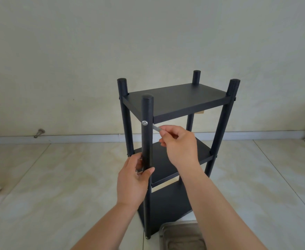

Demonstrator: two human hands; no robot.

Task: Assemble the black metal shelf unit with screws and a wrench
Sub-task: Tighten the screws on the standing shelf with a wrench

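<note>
Left hand (132, 179) grip wraps front post (146, 141) | right hand (179, 144) grip pinches wrench (157, 128) beside screw (144, 123) | seat wrench squarely; steady post.

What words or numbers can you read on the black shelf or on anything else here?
None: no word, number, label or sign can be read.
The black shelf unit is plain black, with no print showing.
The silver screw head on the front post is bare.
The small silver wrench pinched by the right hand is too blurred to tell.
The metal tray shows no lettering.
</note>
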